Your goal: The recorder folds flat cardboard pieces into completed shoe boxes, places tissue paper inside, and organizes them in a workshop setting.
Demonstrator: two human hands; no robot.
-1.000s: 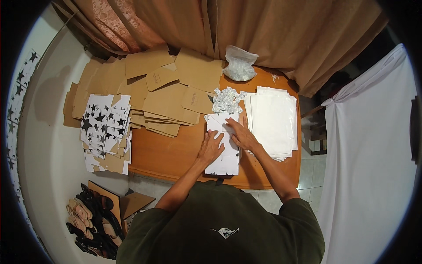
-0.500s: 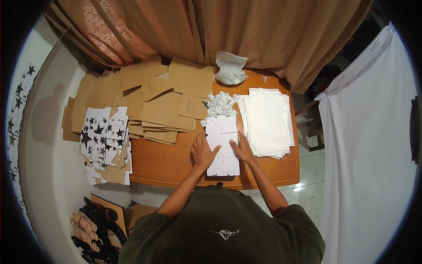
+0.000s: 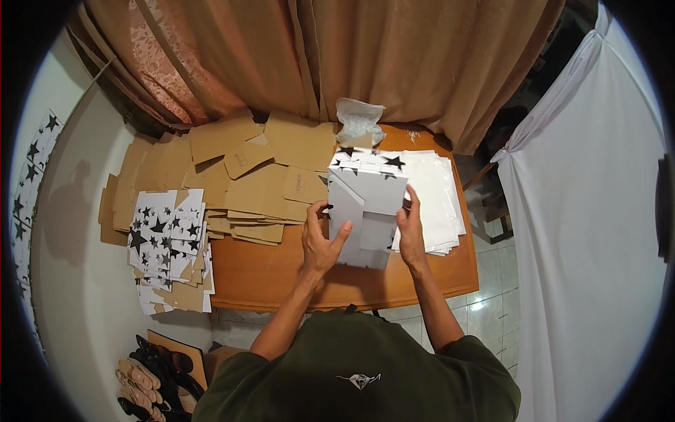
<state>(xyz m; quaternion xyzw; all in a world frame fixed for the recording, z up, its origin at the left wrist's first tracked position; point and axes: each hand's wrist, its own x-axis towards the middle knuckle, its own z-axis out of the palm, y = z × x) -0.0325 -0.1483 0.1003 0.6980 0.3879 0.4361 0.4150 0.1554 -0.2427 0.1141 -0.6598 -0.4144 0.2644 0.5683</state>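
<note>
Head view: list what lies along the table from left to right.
Star-printed sheets → brown cardboard blanks → left hand → white folded box held up between both hands → right hand → stack of white sheets.

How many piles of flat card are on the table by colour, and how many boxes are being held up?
Brown card piles: 1
Star-printed card piles: 1
Plain white sheet piles: 1
Folded white box with black stars: 1, held between the left hand and the right hand
Total: 4
</note>
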